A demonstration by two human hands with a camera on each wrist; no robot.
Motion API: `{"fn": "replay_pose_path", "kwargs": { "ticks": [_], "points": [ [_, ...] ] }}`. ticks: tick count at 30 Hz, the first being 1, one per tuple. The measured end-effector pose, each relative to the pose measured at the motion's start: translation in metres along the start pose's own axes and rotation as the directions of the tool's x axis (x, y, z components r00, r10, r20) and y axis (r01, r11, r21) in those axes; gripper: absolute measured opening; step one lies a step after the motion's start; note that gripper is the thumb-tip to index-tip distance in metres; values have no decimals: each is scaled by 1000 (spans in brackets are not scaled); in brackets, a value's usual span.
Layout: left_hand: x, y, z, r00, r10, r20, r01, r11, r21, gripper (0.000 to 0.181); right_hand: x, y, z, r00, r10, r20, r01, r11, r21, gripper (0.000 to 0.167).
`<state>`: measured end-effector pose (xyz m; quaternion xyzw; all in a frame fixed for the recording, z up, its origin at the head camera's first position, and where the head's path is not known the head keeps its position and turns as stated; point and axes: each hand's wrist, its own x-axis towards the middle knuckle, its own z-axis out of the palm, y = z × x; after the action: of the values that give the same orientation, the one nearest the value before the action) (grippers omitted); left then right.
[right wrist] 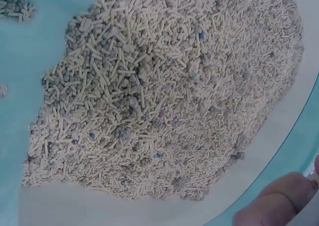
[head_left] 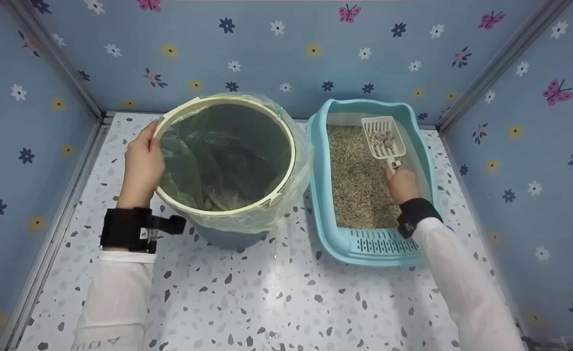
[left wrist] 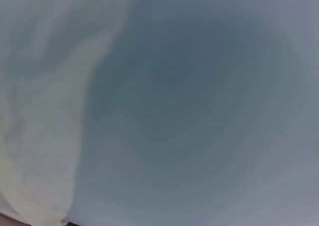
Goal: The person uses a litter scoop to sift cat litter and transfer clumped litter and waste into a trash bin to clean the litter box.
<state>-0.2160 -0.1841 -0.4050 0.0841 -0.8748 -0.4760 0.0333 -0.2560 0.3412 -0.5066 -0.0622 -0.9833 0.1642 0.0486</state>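
Observation:
My left hand (head_left: pixel 144 165) grips the left rim of a round trash bin (head_left: pixel 293 156) with a pale yellow ring. A thin translucent bag (head_left: pixel 262 222) lines it and hangs over its outside. In the left wrist view, the bin's blue-grey wall (left wrist: pixel 199 111) and the draped bag (left wrist: pixel 40 111) fill the picture. My right hand (head_left: pixel 404 185) holds the handle of a white slotted litter scoop (head_left: pixel 374 124) above the litter box. Greyish clumps and pellets (head_left: pixel 386 139) lie in the scoop. In the right wrist view, fingers (right wrist: pixel 279 196) show at the lower right; the scoop's head is out of sight.
A light-blue litter box (head_left: pixel 319 195) stands right of the bin, holding pellet litter (head_left: pixel 354 185), with a slotted front ledge (head_left: pixel 384 243). Blue patterned panels (head_left: pixel 276 53) enclose the back and both sides. Speckled white floor (head_left: pixel 237 297) extends in front.

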Motion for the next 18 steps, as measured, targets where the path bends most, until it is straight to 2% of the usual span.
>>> {"fn": "replay_pose_path", "kwargs": {
  "ticks": [4,12,15,18],
  "points": [
    [0,0,0,1000,-5,1,5,1000,-13,47,-8,-2,-3,1000,8,-26,-7,999,42,41],
    [0,2,1,1000,-8,-6,7,999,-33,47,-20,2,-4,987,-6,-158,21,996,92,39],
    [0,1,1,1000,-5,-3,5,1000,-27,47,-24,5,-4,986,12,-167,6,994,106,38],
    [0,1,1,1000,2,-7,-2,1000,-22,47,-27,7,-7,990,35,-139,-21,995,102,39]
  ]
}}
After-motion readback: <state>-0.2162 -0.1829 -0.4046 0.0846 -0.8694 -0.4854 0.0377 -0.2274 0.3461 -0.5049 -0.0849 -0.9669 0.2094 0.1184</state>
